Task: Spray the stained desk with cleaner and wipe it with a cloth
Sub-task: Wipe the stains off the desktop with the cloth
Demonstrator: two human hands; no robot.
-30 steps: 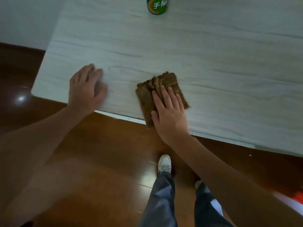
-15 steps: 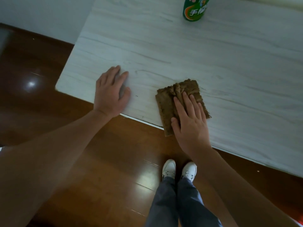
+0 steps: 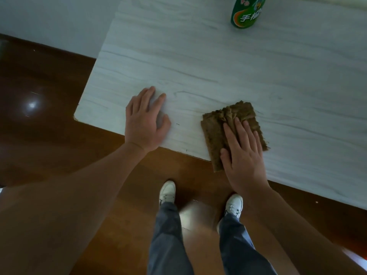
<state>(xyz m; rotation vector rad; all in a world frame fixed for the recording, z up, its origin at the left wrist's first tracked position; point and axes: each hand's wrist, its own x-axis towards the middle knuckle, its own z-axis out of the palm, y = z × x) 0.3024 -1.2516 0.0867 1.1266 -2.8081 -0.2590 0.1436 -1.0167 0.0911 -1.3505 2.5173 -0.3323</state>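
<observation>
Head-camera view, looking down over a person's two bare arms at the near edge of a pale wood-grain desk (image 3: 218, 56).

The right hand (image 3: 244, 155) lies flat on a brown, shaggy cloth (image 3: 215, 132), fingers straight and close together, palm pressing down. It grips nothing; the flat press looks meant to spread weight across the cloth for wiping. The cloth bunches into folds just ahead of the fingertips, and its near corner hangs a little over the desk edge beside the thumb.

The left hand (image 3: 145, 126) rests on bare desk to the left of the cloth, apart from it, fingers relaxed and slightly spread. It holds nothing and seems to be bracing the body while the other arm works.

Between the two hands, near the desk edge, a few tiny dark marks (image 3: 178, 124) show; whether they are stains is hard to tell.

Far beyond the right hand's fingertips stands a green cleaner bottle (image 3: 246, 14), cut off by the top of the frame and out of the wiping path.

Below the hands are white shoes (image 3: 167, 192) on a glossy brown floor (image 3: 49, 96).
</observation>
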